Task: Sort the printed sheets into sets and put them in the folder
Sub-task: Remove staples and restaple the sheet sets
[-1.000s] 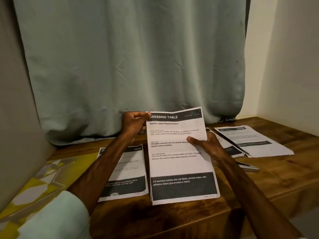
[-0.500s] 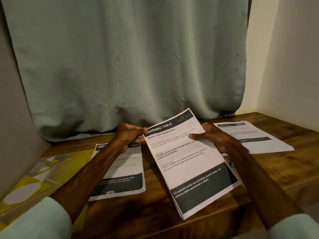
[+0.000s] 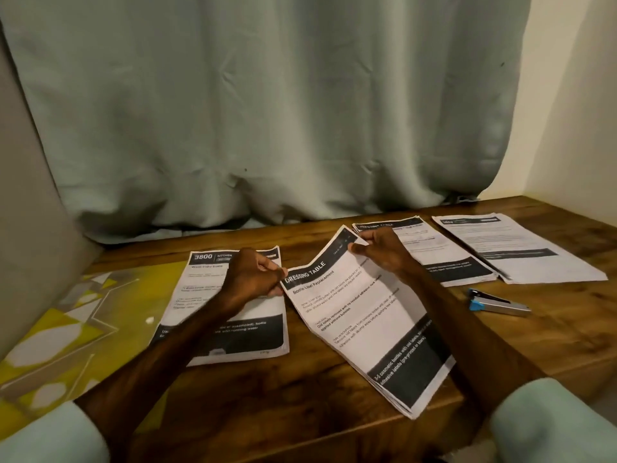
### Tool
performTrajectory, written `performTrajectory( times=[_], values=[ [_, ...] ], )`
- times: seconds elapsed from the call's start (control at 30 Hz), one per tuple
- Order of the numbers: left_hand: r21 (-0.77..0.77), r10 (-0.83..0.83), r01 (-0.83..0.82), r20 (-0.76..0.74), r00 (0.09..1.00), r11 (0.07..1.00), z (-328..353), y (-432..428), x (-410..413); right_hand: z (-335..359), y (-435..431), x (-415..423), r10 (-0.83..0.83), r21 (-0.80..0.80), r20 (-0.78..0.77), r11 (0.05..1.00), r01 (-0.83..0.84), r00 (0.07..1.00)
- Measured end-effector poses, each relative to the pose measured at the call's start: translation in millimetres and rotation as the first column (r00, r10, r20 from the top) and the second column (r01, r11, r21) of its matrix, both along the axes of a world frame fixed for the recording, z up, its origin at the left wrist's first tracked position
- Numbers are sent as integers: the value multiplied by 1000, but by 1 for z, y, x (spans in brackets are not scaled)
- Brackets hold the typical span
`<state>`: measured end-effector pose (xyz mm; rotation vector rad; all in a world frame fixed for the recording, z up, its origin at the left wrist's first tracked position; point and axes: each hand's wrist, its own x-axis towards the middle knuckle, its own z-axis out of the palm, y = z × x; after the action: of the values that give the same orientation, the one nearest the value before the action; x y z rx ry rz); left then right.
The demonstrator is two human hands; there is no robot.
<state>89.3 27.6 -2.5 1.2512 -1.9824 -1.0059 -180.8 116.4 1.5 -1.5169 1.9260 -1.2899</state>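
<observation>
Lower now than half a second back, the held "DRESSING TABLE" sheets [image 3: 360, 315] have swung further clockwise and buckled along a crease between the 2 hands. The left hand [image 3: 253, 279] pinches their top left corner, fingers curled on the paper's edge. The right hand [image 3: 380, 252] pinches the top right corner, where the paper peaks up.

Layered edges at the lower corner suggest several sheets, not 1. They look light and limp, apt to sag, slide apart or crease if held by a single corner. Gripping both top corners, or 1 long edge with the thumb on top, would likely keep them squared.

The set slants across the middle of the table [image 3: 300, 389], its lower end reaching the front edge, apparently resting there. Just left of it lies the kitchen pile [image 3: 253, 342], partly under the left forearm. Toward the back right corner sit a matching pile [image 3: 444, 259] and another pile [image 3: 521, 252], with a stapler [image 3: 497, 304] nearer the front. The yellow folder [image 3: 66, 329] lies at the left edge, well apart from both hands.
</observation>
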Motion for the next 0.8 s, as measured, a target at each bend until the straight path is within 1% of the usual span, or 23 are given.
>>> performTrajectory(
  times=[0.03,0.07,0.1,0.13,0.2,0.27,0.33,0.4,0.47,0.53,0.6,0.7,0.8],
  values=[
    [-134,-7,35,202,979,990,1,-7,3,-1,-4,2,2,-5,-3,1000,-2,1000],
    [-246,41,50,350,936,968,3,-12,3,-1,-5,4,9,-20,-19,1000,-10,1000],
    [-323,95,45,403,910,945,5,-14,2,-3,-8,7,22,-38,-41,999,-24,999],
    [-392,121,48,394,911,919,7,-15,-2,-3,-10,10,34,-56,-72,998,-38,997],
    [-489,71,85,292,954,868,13,-13,-21,-6,-14,17,39,-81,-112,996,-48,993],
    [-490,-48,150,215,976,858,23,-6,-43,-10,-17,21,54,-117,-122,991,-68,991],
    [-491,-151,215,167,974,844,29,-2,-61,-15,-17,22,66,-159,-120,984,-85,991],
    [-494,-228,258,122,966,830,27,-5,-74,-19,-16,19,92,-186,-54,977,-101,994],
    [-474,-271,263,53,961,840,23,-8,-80,-20,-12,15,120,-201,15,973,-115,993],
    [-423,-296,258,-24,955,868,21,-10,-83,-20,-10,11,146,-193,47,972,-135,988],
    [-365,-293,253,-59,954,896,21,-12,-84,-20,-8,11,174,-174,83,972,-158,981],
    [-263,-267,238,-81,960,935,21,-17,-85,-24,-9,11,181,-163,142,974,-158,973],
    [-246,-249,230,-49,967,942,20,-20,-86,-26,-11,15,187,-182,151,970,-159,971]
  ],
)
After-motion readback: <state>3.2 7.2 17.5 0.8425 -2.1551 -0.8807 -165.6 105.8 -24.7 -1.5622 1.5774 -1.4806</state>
